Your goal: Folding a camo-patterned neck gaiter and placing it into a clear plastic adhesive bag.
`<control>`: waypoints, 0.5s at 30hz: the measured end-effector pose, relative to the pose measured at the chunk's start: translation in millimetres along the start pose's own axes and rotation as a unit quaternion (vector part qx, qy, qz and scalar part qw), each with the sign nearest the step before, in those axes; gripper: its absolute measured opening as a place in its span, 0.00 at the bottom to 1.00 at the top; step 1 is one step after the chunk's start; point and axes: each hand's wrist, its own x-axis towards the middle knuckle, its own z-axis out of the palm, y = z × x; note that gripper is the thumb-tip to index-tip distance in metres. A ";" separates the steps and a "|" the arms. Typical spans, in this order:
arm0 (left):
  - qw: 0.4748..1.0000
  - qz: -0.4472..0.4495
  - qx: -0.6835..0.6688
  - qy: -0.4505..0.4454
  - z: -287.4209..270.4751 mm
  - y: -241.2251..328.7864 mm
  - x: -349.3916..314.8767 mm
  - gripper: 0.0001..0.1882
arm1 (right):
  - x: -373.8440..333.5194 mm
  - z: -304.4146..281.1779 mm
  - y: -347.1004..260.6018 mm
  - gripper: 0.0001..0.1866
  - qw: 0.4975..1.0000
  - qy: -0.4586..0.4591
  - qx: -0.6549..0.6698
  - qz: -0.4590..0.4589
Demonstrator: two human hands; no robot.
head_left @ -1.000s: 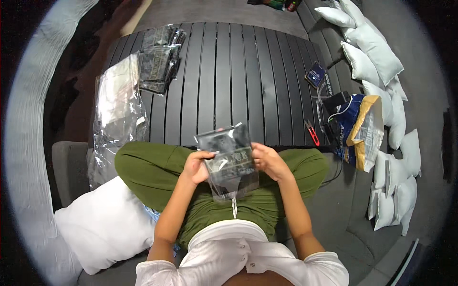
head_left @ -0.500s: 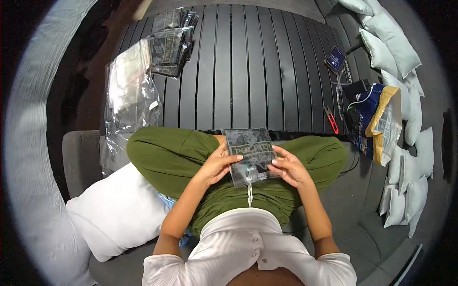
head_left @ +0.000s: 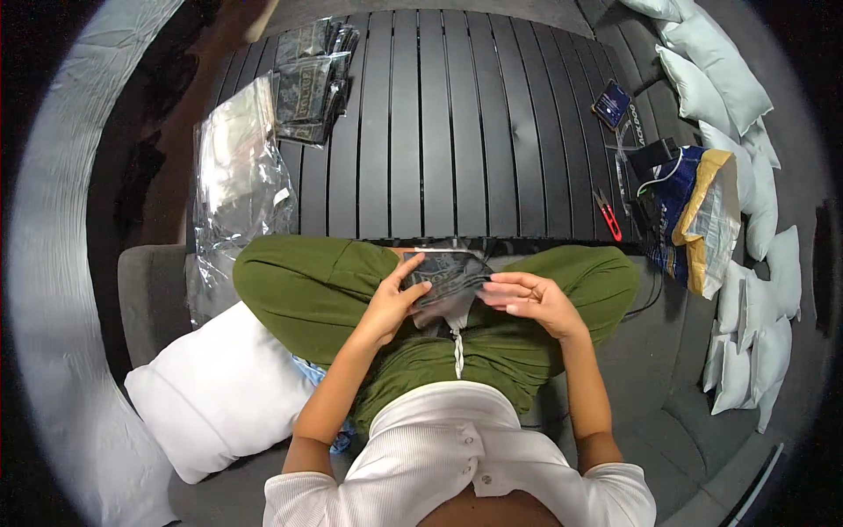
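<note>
Above my lap is a flat clear plastic bag (head_left: 450,274) with folded dark patterned cloth inside. My left hand (head_left: 395,299) grips its left side, thumb on top and forefinger stretched along the upper edge. At the right edge my right hand (head_left: 536,303) has its fingers closed together on the bag's plastic, slightly smeared by motion. The bag is tilted and creased toward that side. Below it a white drawstring (head_left: 457,351) hangs from my green trousers.
A black slatted table (head_left: 439,132) stands ahead. At its left lie bagged dark packets (head_left: 303,92) and a stack of clear plastic bags (head_left: 241,167). To the right are red thread snips (head_left: 608,218), a phone (head_left: 612,104) and a blue-and-yellow sack (head_left: 702,211).
The bag has gone from lying flat toward me to tilted and bent. My right hand has shifted slightly right and up along its edge, while my left hand has moved up its left side.
</note>
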 end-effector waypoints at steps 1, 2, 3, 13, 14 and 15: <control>0.997 -0.026 -0.077 -0.017 0.7 3.7 -1.7 0.25 | -2.4 0.7 -5.4 0.22 1.000 0.000 0.000 0.000; 0.986 -0.051 -0.152 -0.034 0.6 6.5 -2.8 0.24 | -4.4 1.7 -11.1 0.22 0.999 -0.018 -0.018 -0.020; 0.986 -0.051 -0.153 -0.034 -0.9 8.0 -2.9 0.24 | -5.1 2.5 -15.5 0.23 0.998 -0.036 -0.036 -0.040; 0.908 -0.038 -0.343 -0.238 -9.3 10.5 7.8 0.28 | 19.5 9.6 -54.8 0.08 0.762 0.166 -0.521 -0.347; 0.934 0.017 -0.245 -0.260 -8.0 14.3 9.1 0.29 | 22.2 8.3 -55.5 0.09 0.856 0.160 -0.384 -0.308; 0.946 0.074 -0.144 -0.280 -6.2 19.2 9.7 0.32 | 23.2 7.1 -57.1 0.10 0.924 0.148 -0.235 -0.261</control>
